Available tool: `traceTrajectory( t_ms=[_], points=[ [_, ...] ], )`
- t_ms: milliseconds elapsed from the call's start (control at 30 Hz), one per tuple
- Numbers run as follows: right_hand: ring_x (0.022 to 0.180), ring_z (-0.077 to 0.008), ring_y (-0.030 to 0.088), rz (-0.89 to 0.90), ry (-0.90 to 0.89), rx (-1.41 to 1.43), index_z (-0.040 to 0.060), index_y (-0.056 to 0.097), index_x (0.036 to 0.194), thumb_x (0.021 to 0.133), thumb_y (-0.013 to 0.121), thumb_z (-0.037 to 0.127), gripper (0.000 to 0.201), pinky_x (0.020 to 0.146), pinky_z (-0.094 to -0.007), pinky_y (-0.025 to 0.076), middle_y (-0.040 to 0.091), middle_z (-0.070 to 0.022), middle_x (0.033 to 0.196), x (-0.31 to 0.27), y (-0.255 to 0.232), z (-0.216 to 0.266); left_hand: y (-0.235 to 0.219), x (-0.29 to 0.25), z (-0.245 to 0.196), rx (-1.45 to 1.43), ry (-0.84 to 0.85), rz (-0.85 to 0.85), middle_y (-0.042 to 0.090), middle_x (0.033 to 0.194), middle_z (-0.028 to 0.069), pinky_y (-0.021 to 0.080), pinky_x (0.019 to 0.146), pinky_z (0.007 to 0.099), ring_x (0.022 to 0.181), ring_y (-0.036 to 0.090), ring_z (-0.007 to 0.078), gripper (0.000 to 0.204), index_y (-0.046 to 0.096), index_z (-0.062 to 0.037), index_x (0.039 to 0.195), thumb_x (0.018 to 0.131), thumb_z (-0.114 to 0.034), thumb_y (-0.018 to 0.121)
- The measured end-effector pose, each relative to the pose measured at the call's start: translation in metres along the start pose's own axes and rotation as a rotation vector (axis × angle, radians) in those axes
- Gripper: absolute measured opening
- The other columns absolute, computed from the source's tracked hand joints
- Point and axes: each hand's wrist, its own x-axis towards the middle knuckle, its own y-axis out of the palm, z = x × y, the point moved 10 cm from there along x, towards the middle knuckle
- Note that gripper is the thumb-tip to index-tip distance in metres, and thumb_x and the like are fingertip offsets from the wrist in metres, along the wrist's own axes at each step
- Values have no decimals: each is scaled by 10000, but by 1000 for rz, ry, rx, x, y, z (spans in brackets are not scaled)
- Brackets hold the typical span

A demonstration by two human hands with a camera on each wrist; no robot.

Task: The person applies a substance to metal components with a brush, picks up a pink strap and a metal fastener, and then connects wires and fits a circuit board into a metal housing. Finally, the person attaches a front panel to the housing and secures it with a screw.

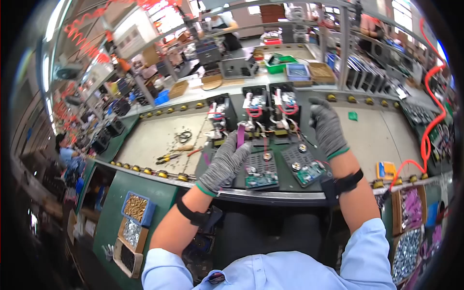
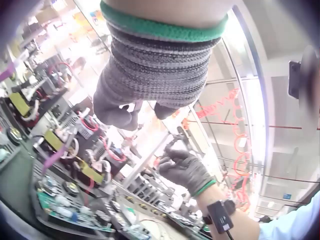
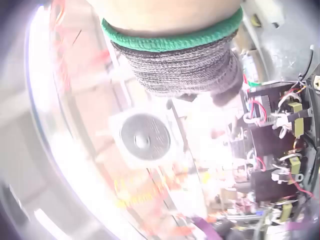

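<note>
My gloved left hand [image 1: 224, 163] pinches an upright purple strip [image 1: 240, 135] between thumb and fingers, in front of the wired black units. The same strip [image 3: 206, 228] shows low in the right wrist view. My gloved right hand [image 1: 329, 128] is raised to the right of the units, its fingers bent; whether they hold something small I cannot tell. Three black units, left [image 1: 221, 112], middle [image 1: 255, 107] and right [image 1: 286, 103], stand side by side with red and white wires. Before them lie perforated plates with green circuit boards, one in the middle [image 1: 261, 181] and one at right [image 1: 311, 174].
Pliers [image 1: 167, 158] and a coil of black cable [image 1: 184, 137] lie at left. Boxes of small parts, one a blue bin [image 1: 147, 215], sit lower left. Purple pieces [image 1: 412, 208] fill a box at right, beside a hanging red air hose [image 1: 426, 140]. Other people are in the background.
</note>
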Motion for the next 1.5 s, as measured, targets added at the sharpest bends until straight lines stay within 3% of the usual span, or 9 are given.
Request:
traceTrajectory(
  t_ms=[33,167,333,567,733,967,1233,1300,1500],
  points=[
    [797,-187,643,-4,181,345,-20,633,1202,899,633,39,309,734,-334,578,624,-49,861,0,-23,-6,19,0,-7,-127,-40,122,591,935,-11,481,686,229,793,537,48,422,558,3,1362,1020,-239,613],
    [796,-188,669,-6,181,318,-33,621,1197,916,640,47,293,681,-332,584,664,-92,929,-45,-42,8,97,19,0,187,-130,437,619,890,-13,500,641,226,734,619,50,358,586,-41,1357,1041,-210,584],
    [565,-106,616,-9,235,-25,9,648,1148,1025,658,326,340,469,-235,494,685,-63,869,-99,-50,17,129,41,-3,815,76,495,710,911,244,544,844,498,910,693,435,361,665,-19,1212,1045,-313,540],
    [570,-53,551,33,303,-325,37,654,1091,998,697,347,327,483,-215,444,616,16,749,-117,-56,4,140,74,13,929,34,477,710,897,238,543,846,490,936,697,425,340,660,-17,1081,1008,-338,576],
    [640,-52,589,84,211,-146,10,649,1087,981,715,283,300,514,-211,464,633,-14,828,-125,-46,4,141,89,-5,718,-68,483,685,754,96,574,623,343,606,683,164,245,683,-16,1120,949,-189,658],
    [691,-75,620,125,431,-312,-14,643,1103,980,708,231,281,593,-217,520,662,-46,870,-147,-57,-13,156,96,22,502,-297,578,648,687,65,523,505,324,541,627,132,226,685,5,1102,928,-122,616],
    [729,-94,639,113,260,-205,-11,673,1145,944,752,247,336,657,-259,535,688,-44,855,-139,-44,-25,166,107,52,485,-366,477,679,676,91,508,481,340,492,612,183,225,692,9,938,923,-186,579],
    [744,-117,651,168,341,-289,-7,679,1124,938,755,231,311,676,-279,541,694,-59,853,-133,-40,-30,164,110,57,436,-361,462,684,683,95,505,469,343,479,606,187,217,689,19,941,913,-167,581],
    [821,-297,695,415,-113,-969,32,711,1087,899,746,197,253,778,-402,567,701,-164,893,-100,4,-18,179,129,87,625,68,575,686,685,106,510,470,353,495,623,201,225,697,31,905,909,-174,606]
  ],
)
